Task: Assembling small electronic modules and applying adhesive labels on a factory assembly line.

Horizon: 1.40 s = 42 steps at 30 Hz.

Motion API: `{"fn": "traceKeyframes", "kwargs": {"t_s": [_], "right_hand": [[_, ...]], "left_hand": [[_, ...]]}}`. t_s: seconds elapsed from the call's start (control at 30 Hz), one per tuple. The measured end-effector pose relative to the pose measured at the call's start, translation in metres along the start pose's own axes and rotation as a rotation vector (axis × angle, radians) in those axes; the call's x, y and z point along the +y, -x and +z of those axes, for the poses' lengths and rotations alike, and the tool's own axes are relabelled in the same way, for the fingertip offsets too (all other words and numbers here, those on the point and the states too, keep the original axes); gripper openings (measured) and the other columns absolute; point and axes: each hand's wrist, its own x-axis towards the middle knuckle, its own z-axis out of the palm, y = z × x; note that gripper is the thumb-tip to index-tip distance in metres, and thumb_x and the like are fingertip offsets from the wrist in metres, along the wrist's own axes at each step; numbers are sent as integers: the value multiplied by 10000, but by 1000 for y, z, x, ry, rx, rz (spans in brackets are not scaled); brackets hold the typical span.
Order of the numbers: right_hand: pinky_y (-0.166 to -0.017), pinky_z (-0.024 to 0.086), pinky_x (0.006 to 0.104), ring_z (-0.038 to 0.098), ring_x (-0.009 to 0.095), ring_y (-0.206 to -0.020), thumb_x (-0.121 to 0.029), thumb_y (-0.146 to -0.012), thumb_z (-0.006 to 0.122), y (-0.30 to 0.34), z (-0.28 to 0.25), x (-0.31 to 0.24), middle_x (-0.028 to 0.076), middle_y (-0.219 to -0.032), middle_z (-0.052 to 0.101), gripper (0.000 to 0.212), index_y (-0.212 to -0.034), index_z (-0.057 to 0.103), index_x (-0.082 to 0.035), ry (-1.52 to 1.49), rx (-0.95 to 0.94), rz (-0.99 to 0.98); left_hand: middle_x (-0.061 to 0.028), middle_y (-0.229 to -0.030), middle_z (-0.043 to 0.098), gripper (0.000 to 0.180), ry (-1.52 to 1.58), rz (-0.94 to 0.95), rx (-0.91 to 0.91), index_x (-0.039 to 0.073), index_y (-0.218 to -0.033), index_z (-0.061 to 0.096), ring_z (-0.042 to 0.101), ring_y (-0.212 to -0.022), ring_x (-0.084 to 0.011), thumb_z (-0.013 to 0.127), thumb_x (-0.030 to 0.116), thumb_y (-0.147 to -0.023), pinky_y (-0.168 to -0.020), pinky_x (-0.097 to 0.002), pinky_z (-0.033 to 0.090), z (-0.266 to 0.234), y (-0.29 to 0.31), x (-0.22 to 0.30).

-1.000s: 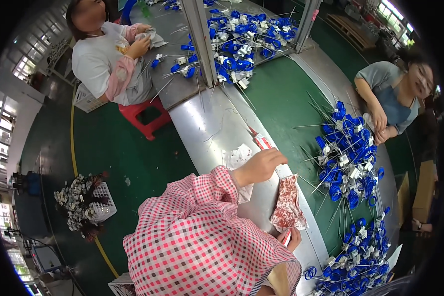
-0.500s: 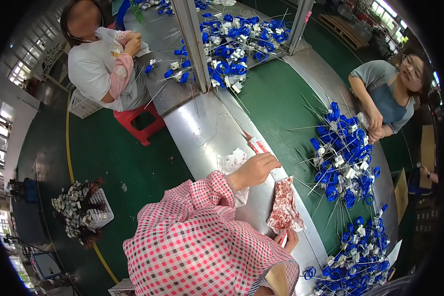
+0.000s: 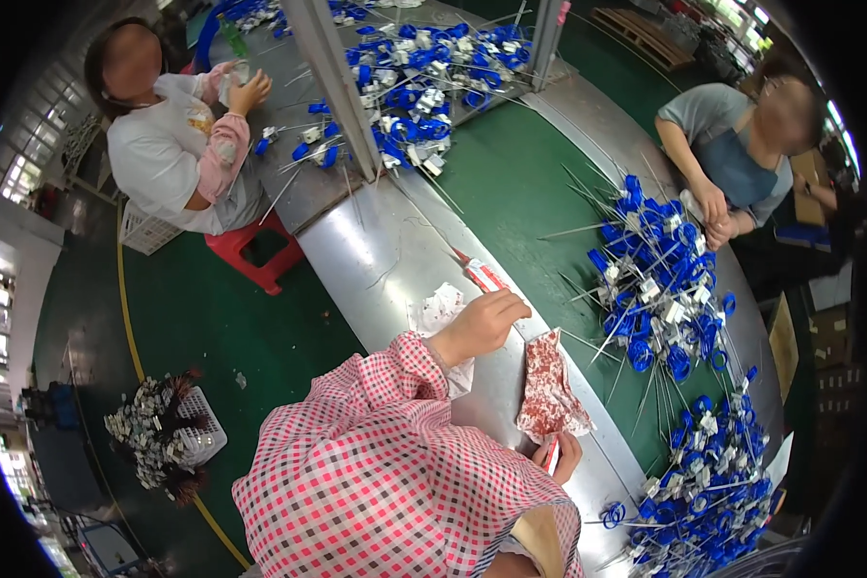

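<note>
My left hand (image 3: 482,323) hovers above the metal table edge in a pinch, fingertips together; what they hold, if anything, is too small to make out. Close beyond it lies a red and white glue tube (image 3: 488,277) with a red pointed nozzle. White crumpled paper (image 3: 440,308) lies partly under my left wrist. Closer to me, my right hand (image 3: 568,458) grips a narrow red and white piece (image 3: 551,455), partly hidden by the fingers. Between the hands lies a white sheet blotched with dark red (image 3: 552,385), its near end beside my right fingers.
Piles of blue coiled cables with white connectors (image 3: 655,279) lie on the green belt (image 3: 511,164) and farther off. A metal post (image 3: 337,87) rises at the table. One co-worker (image 3: 169,144) sits at left on a red stool (image 3: 255,255); another (image 3: 727,154) works across the belt.
The whole view has shifted slightly, with most things sitting further left. My hands keep nearly the same poses. The left co-worker's hands have moved a little apart.
</note>
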Motion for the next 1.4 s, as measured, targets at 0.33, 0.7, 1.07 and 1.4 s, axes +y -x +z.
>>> {"fn": "traceKeyframes", "kwargs": {"t_s": [0.33,0.7,1.07,1.4], "right_hand": [[-780,433,374,512,309,-898,-14,-739,556,6,2,8,191,-987,498,256,-990,520,17,-3,-30,0],[-801,421,373,519,325,-897,26,-708,563,4,16,-4,189,-956,512,274,-976,523,-12,290,-51,-46],[-723,457,320,537,305,-857,17,-643,645,-4,13,-20,165,-966,501,338,-964,546,-25,308,32,53],[-729,450,328,533,300,-860,15,-646,647,5,13,-8,159,-966,505,327,-949,535,-30,150,71,110]], "left_hand": [[-149,-860,570,194,-667,-49,446,5,-847,575,532,-827,-328,503,-5,-667,-756,-395,422,-148,4,-64],[-244,-955,557,296,-985,-619,188,-8,-971,550,510,-914,-412,561,119,-704,-779,-416,419,-415,34,-383],[-154,-1039,581,309,-859,-1192,68,25,-1064,552,550,-937,-264,549,120,-770,-801,-351,422,-394,50,-309],[-143,-922,588,302,-313,-951,-52,-60,-1062,512,532,-841,-209,537,64,-787,-771,-298,403,-293,69,-35]]}}
